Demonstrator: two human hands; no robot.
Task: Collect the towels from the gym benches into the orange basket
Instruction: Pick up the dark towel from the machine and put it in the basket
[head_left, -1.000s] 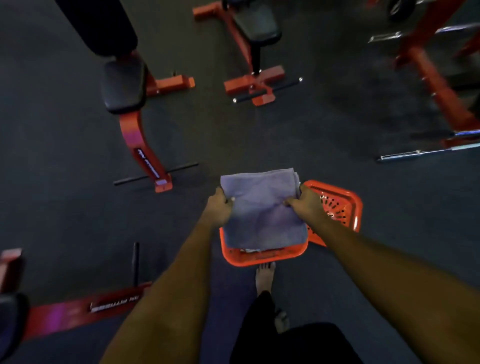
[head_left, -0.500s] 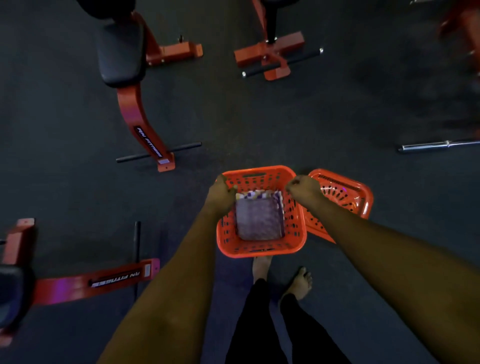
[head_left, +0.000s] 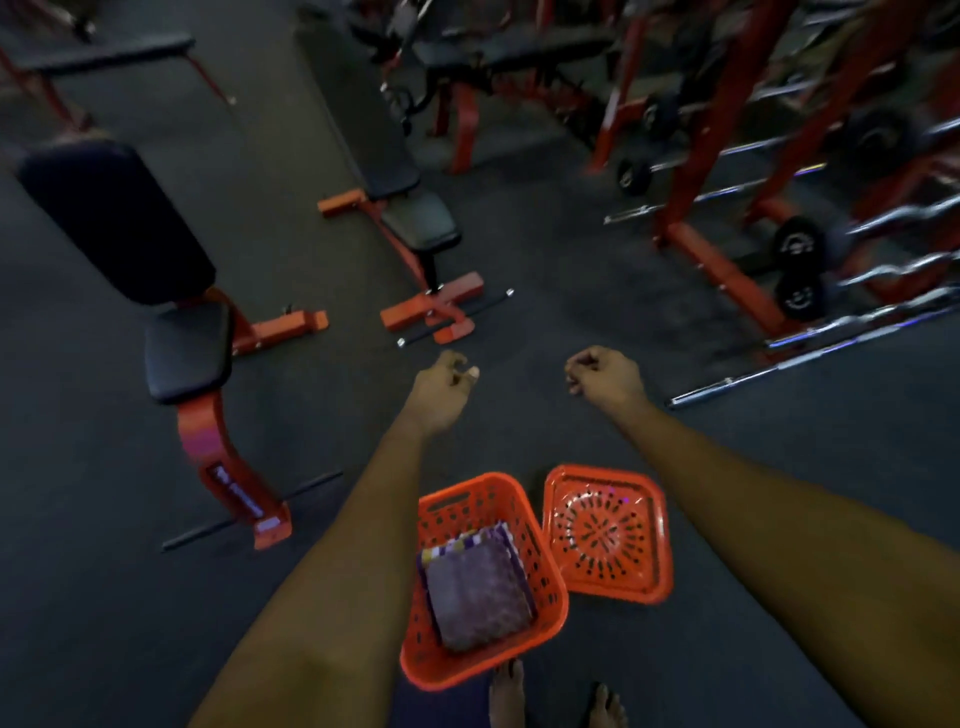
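Note:
The orange basket (head_left: 545, 613) stands on the dark floor just in front of my bare feet. Folded purple-grey towels (head_left: 475, 592) lie inside it, with a striped edge showing at the top. My left hand (head_left: 441, 384) and my right hand (head_left: 605, 376) are raised above the floor beyond the basket, apart from it. Both have their fingers curled in and hold nothing. No towel shows on the benches in view.
An orange basket lid (head_left: 608, 535) lies flat beside the basket on the right. A red-framed bench (head_left: 182, 348) stands at left, another bench (head_left: 410, 218) ahead. Red racks with barbells (head_left: 810, 358) and weight plates (head_left: 797, 244) fill the right.
The towel went from my hands down into the basket. Both hands then let go, lifted and moved forward. The view tilted up toward the benches and racks.

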